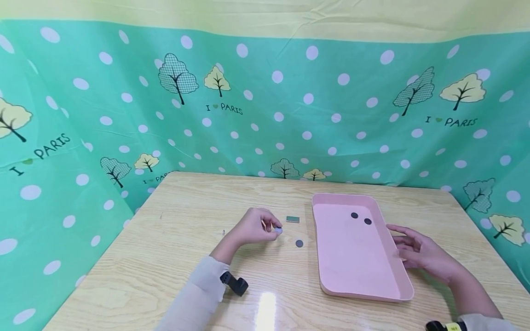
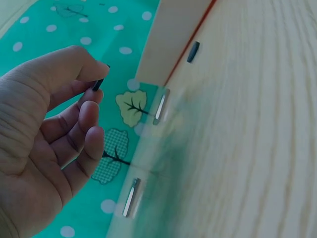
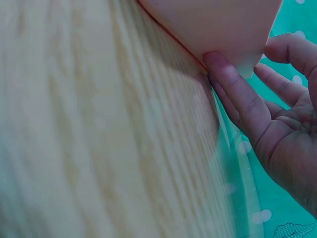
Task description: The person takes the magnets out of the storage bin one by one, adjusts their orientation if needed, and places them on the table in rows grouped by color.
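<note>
Head view: the left hand [image 1: 257,227] is pinching a disc [image 1: 279,230] left of the tray [image 1: 358,262] (seemingly mid-transfer), while the right hand [image 1: 426,253], fingers spread, is touching the tray, the next move probably calling for a steady carry inward.

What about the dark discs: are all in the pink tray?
No, one dark disc lies on the wooden tabletop beside the pink tray.

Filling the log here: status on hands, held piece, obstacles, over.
Left hand pinching small disc. Right hand touching pink tray. Between left hand and tray: loose dark disc, greenish rectangle.
</note>
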`<state>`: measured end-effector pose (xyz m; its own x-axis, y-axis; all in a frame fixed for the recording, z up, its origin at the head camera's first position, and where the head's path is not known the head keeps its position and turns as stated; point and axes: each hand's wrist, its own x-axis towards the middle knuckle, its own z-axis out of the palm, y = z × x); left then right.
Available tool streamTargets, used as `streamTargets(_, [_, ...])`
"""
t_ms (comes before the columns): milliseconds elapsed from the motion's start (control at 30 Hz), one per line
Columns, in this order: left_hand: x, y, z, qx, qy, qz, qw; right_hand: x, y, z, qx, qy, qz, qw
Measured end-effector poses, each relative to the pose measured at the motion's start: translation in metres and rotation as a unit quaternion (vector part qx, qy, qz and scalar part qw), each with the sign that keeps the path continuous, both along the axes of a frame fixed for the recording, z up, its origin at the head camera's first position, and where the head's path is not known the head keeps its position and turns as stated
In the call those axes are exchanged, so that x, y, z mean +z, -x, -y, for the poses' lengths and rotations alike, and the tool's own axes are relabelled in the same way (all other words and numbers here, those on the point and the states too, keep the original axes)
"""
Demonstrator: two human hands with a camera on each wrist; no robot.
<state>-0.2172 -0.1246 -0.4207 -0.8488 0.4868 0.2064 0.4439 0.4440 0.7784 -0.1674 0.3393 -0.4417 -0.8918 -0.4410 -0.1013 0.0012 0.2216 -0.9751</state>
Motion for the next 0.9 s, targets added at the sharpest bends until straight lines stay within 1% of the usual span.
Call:
streamTargets(233, [-0.009, 0.002, 0.003, -0.002, 0.014, 0.010, 0.9999, 0.000, 0.001, 0.002, -0.016, -0.023, 0.010, 1.000])
streamTargets(333, [-0.012, 0.003, 0.005, -0.007, 0.023, 0.028, 0.9993, -0.001, 0.001, 0.002, -0.016, -0.023, 0.006, 1.000])
streamTargets(467, [-0.018, 0.005, 0.007, -0.024, 0.050, 0.047, 0.9974, -0.001, 0.001, 0.002, -0.010, -0.020, 0.001, 1.000])
streamTargets(600, [-0.023, 0.007, 0.007, -0.035, 0.067, 0.039, 0.9964, -0.001, 0.001, 0.001, -0.004, -0.015, 0.001, 1.000])
streamTargets(900, [-0.028, 0.008, 0.006, -0.036, 0.091, 0.031, 0.9947, -0.001, 0.001, 0.000, 0.005, 0.005, -0.002, 1.000])
